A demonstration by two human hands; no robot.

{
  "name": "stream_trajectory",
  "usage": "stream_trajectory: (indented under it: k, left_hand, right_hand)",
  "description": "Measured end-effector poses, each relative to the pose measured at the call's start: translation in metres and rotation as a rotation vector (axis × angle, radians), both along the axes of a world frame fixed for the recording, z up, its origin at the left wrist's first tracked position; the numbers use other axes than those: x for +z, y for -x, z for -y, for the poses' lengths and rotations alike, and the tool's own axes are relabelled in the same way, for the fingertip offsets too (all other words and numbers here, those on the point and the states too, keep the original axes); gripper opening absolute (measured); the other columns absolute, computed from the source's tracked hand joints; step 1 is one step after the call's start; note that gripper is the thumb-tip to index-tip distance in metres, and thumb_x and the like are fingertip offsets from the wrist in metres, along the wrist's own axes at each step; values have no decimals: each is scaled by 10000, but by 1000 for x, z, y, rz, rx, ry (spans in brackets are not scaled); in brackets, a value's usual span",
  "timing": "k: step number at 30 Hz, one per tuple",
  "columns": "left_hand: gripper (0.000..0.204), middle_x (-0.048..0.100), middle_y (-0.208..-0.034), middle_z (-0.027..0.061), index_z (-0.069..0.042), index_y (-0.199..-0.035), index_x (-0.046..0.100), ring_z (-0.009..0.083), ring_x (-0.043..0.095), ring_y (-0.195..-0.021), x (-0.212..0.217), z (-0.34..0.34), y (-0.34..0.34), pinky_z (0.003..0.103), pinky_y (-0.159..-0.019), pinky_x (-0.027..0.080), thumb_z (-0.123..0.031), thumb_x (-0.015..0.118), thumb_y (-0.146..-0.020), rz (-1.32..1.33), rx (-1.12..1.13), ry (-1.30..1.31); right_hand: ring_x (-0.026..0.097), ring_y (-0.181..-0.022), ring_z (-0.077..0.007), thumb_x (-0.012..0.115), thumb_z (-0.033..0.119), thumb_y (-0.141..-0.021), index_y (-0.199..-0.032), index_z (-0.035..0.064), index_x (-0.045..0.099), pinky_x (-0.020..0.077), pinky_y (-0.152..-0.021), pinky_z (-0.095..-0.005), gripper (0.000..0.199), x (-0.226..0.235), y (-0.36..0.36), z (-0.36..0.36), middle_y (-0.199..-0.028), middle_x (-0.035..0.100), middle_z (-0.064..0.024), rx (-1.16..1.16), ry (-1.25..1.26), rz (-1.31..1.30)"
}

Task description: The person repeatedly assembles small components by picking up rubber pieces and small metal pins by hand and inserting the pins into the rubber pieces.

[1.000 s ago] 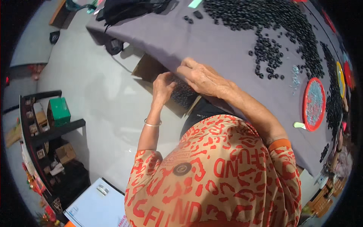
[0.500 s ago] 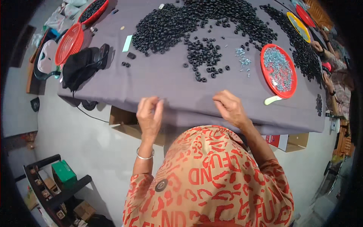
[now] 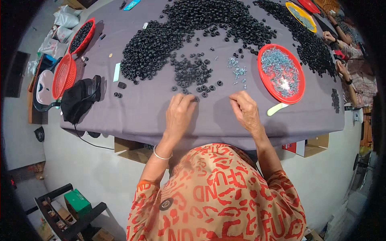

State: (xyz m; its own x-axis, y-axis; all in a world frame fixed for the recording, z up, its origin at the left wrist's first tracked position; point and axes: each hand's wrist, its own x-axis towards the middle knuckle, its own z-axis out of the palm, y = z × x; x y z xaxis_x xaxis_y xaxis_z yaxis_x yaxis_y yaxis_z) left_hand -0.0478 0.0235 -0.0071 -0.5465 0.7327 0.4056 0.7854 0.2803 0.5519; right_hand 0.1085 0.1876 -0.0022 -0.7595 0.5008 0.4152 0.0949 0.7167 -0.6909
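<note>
While sorting at the near edge of the grey cloth, best to leave the far left alone: red basket and black bag lying just beside each other at the corner, well apart from the work. Next along, the big pile of black rings, spread thick and far back; better not to reach that deep, but to draw from the small loose cluster in front of it, just beyond the fingertips. Left hand palm down on the cloth, fingers bent and close together, tips at the nearest stray rings; impossible to tell whether clamped on one or only touching. Probably wise to take a single ring at a time, pinched by its rim and lifted rather than dragged, so as not to scatter the neighbours over the table edge. Right hand also palm down, apart from the left, fingers curled with tips on bare cloth; cannot tell whether anything sits under them. Little metal bits strewn just ahead of it, near enough to pick singly with thumb and forefinger. Further right, the red plate full of the same bits; worth keeping the wrist clear of its rim and of the pale scoop beside it.
</note>
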Motion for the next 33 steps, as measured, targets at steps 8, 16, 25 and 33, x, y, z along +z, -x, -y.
stream_trajectory:
  k: [8,16,25,33]
  left_hand:
    - [178,558,-733,95,-40,-904,597,270,559,-671,4,-8,6,368,-593,453,-32,645,-733,175,71,19]
    - [165,569,-731,55,7,-902,614,141,527,-593,5,-5,-1,252,-540,441,-14,667,-747,152,57,-97]
    - [225,628,-947,125,-15,-1054,582,138,605,-753,14,4,-9,210,-566,487,-97,614,-848,1604,-34,-409]
    - [233,622,-983,150,0,-1091,560,159,617,-756,7,11,-25,216,-563,519,-40,569,-862,2114,-367,-698]
  right_hand:
    - [557,-697,-271,594,-36,-742,-901,12,591,444,-593,-343,166,-6,17,-36,-844,553,-115,-239,-141,41]
    - [528,-800,-256,643,26,-691,-880,69,599,400,-684,-377,198,-6,26,-42,-826,525,-78,-142,-333,173]
    - [545,-663,-146,623,-43,-726,-843,38,583,427,-612,-268,148,10,23,-20,-775,576,-58,-43,60,42]
    - [517,-711,-52,608,-31,-798,-882,-3,572,428,-618,-195,96,38,14,14,-792,562,4,284,654,41]
